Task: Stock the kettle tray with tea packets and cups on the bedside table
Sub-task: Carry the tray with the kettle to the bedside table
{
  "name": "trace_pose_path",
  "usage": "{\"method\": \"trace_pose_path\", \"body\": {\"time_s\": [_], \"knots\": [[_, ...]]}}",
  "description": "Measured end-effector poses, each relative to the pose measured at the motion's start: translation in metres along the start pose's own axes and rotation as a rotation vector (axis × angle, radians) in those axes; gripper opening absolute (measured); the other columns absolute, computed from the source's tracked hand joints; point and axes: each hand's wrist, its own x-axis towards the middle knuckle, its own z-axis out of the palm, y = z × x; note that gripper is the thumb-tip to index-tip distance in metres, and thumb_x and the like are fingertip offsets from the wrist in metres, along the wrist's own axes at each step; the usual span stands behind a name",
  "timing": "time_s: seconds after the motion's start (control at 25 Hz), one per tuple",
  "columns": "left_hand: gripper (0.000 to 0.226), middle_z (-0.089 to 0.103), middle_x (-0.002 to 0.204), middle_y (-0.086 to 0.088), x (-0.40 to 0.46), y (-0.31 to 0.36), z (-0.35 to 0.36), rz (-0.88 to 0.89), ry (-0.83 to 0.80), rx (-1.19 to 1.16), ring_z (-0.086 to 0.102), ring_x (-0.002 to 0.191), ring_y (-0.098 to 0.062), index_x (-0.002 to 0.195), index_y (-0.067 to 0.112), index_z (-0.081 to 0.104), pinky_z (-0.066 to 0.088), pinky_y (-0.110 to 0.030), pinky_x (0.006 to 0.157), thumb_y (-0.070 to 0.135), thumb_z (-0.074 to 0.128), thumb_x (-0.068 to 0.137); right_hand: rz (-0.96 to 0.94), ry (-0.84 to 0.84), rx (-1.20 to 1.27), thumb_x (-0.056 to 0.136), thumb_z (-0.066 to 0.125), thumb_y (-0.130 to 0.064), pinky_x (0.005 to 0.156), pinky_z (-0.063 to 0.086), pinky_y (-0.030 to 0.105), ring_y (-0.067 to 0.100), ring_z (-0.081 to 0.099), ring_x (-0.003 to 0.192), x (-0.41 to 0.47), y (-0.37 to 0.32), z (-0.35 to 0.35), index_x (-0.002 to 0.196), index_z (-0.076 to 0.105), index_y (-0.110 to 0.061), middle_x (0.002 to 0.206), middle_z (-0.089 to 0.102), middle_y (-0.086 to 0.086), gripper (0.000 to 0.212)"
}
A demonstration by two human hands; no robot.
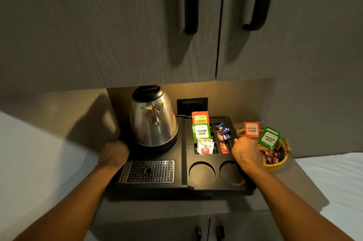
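The black tray [182, 187] is gripped at its two side edges, the left hand [115, 153] closed on the left rim and the right hand [245, 152] apparently curled over the right rim. Tea packets [201, 131] are stood in its rear slots beside the kettle [153, 118], both cup wells [202, 174] are seen bare, and more packets are kept in the wicker basket [275, 165] on the counter [290, 187].

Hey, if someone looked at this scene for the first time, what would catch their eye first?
Probably the shiny steel kettle at the back left of the black tray. Next, the bright orange and green tea packets standing in the tray's slots, with more in the wicker basket to its right. Both hands grip the tray's sides.
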Motion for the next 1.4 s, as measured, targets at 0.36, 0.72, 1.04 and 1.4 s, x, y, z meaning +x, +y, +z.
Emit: {"method": "trace_pose_path", "body": {"time_s": [0.36, 0.72, 1.04, 1.4], "knots": [[0.032, 0.059, 0.078, -0.009, -0.051, 0.101, -0.015, 0.119, 0.058, -0.151, 0.057, 0.072, -0.024, 0.086, 0.010, 0.065, 0.045, -0.035, 0.064, 0.029, 0.043, 0.100, 0.210, 0.089, 0.037, 0.097, 0.048, -0.031, 0.063, 0.045, 0.034, 0.027, 0.056, 0.072, -0.034, 0.105, -0.091, 0.096, 0.065, -0.004, 0.090, 0.067, 0.017, 0.032], [0.039, 0.068, 0.089, -0.022, -0.240, 0.330, 0.015, 0.634, -0.016, -0.300, 0.061, 0.077, -0.035, 0.084, 0.002, 0.066, 0.045, -0.036, 0.068, 0.029, 0.044, 0.101, 0.502, 0.381, -0.034, 0.096, 0.046, -0.028, 0.068, 0.044, 0.035, 0.040, 0.063, 0.089, -0.210, 0.354, -0.287, 0.094, 0.066, -0.001, 0.100, 0.067, 0.021, 0.034], [0.044, 0.068, 0.100, -0.026, -0.468, 0.538, 0.048, 1.090, -0.215, -0.295, 0.062, 0.090, -0.042, 0.089, 0.001, 0.066, 0.043, -0.036, 0.068, 0.033, 0.038, 0.102, 0.957, 0.556, -0.157, 0.094, 0.047, -0.019, 0.062, 0.043, 0.032, 0.031, 0.057, 0.069, -0.411, 0.534, -0.420, 0.087, 0.066, -0.004, 0.089, 0.068, 0.017, 0.025], [0.039, 0.069, 0.094, -0.017, -0.676, 0.781, 0.092, 1.338, -0.275, -0.302, 0.052, 0.069, -0.026, 0.078, 0.013, 0.060, 0.041, -0.033, 0.063, 0.037, 0.038, 0.100, 1.221, 0.754, -0.162, 0.096, 0.048, -0.022, 0.064, 0.041, 0.033, 0.037, 0.063, 0.081, -0.481, 0.744, -0.521, 0.084, 0.067, -0.003, 0.091, 0.068, 0.019, 0.030]]}}
